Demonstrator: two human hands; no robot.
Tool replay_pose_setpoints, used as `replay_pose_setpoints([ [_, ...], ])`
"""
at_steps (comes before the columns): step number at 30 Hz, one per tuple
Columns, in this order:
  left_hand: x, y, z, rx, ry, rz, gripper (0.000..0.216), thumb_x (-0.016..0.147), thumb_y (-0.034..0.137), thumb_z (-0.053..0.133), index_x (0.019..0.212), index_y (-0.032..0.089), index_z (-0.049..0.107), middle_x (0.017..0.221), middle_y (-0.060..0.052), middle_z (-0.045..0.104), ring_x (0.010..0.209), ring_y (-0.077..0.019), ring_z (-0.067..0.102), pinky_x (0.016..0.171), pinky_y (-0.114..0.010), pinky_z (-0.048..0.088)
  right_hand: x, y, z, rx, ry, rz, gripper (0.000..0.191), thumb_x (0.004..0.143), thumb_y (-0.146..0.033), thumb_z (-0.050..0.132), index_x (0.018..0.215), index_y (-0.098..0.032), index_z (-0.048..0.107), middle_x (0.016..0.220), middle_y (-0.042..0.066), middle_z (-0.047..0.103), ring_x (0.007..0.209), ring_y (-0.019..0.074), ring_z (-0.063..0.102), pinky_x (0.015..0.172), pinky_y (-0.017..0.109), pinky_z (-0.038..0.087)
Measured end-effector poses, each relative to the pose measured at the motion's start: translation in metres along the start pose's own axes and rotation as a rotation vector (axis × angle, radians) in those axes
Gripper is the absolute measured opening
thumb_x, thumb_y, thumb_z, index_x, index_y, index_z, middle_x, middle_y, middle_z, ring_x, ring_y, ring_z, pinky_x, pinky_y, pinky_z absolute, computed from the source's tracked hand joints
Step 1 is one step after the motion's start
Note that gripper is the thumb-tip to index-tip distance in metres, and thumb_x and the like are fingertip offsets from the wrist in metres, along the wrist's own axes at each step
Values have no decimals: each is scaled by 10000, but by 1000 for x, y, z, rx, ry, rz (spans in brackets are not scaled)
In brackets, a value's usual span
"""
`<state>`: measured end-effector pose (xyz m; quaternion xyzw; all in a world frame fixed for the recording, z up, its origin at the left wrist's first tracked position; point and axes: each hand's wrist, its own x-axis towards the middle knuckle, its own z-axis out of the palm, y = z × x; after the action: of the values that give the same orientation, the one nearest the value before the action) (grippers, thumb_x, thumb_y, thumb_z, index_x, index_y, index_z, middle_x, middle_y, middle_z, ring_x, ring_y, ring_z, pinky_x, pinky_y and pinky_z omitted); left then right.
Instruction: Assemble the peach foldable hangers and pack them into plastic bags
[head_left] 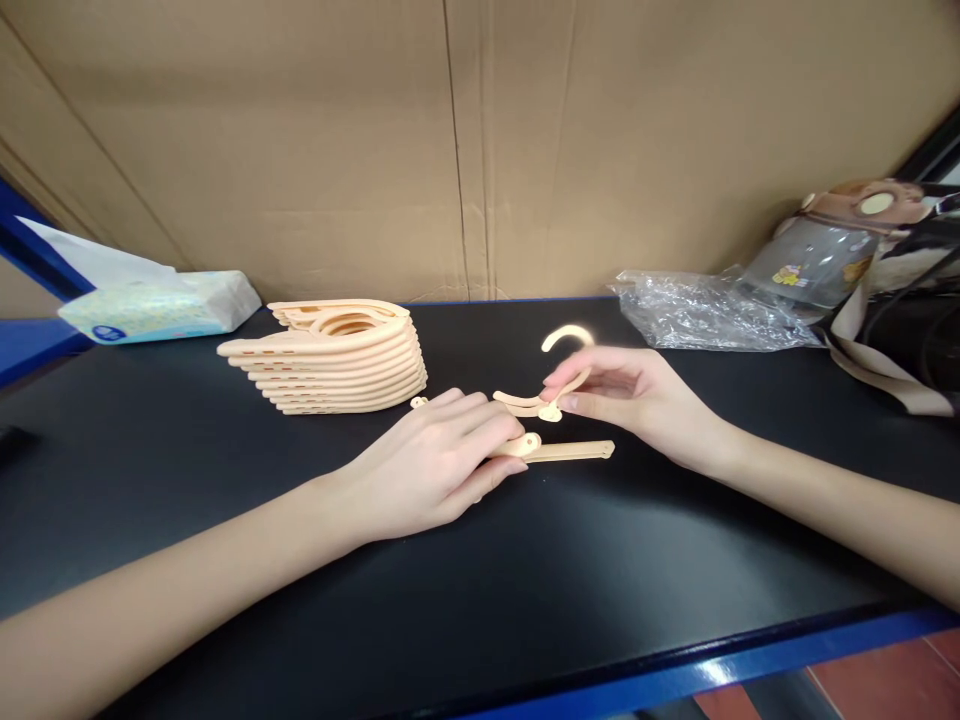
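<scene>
A cream plastic clothes hanger that seems to fold lies between my hands on the black tabletop. My left hand [442, 460] is palm down with its fingers wrapped over a hanger arm [574, 451], whose end sticks out to the right. My right hand [637, 395] pinches the hanger hook [568, 335] between thumb and fingers, near its lower joint. A curved cream piece [517, 403] shows between the two hands; whether it is joined to the hook I cannot tell. My left hand hides the rest of the arm.
A neat stack of cream folded hangers [352, 360] stands behind my left hand. A tissue pack [172, 305] is at the back left. At the back right are crumpled clear plastic [712, 310], a grey bottle [810, 260] and a strap [874, 365]. Cardboard [337, 150] walls the back.
</scene>
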<state>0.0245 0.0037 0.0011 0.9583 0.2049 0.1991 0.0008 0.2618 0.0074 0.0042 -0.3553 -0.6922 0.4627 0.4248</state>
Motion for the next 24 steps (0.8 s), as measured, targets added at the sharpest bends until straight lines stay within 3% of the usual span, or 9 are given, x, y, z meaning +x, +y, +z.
replay_pose_setpoints([
  [6,0,-3,2,4,80,-117,102,989,232,464,926,169,513,729,24,553,617,-126,513,619,-249,345,-1,3,2,32,33,33,141,747,-220,760,878,-207,710,869,4,718,787,150,690,796,327,556],
  [18,-3,-4,5,4,91,-137,132,988,299,466,930,198,529,689,65,585,526,-86,522,467,-203,306,1,2,2,-16,25,-7,63,817,-229,694,867,-198,716,840,9,690,743,128,630,743,305,543],
  [24,-4,0,4,13,152,-112,95,930,186,432,946,184,526,661,47,555,525,-102,491,467,-221,290,-2,2,3,124,40,44,118,789,-252,738,896,-214,703,902,8,671,780,133,647,726,296,575],
])
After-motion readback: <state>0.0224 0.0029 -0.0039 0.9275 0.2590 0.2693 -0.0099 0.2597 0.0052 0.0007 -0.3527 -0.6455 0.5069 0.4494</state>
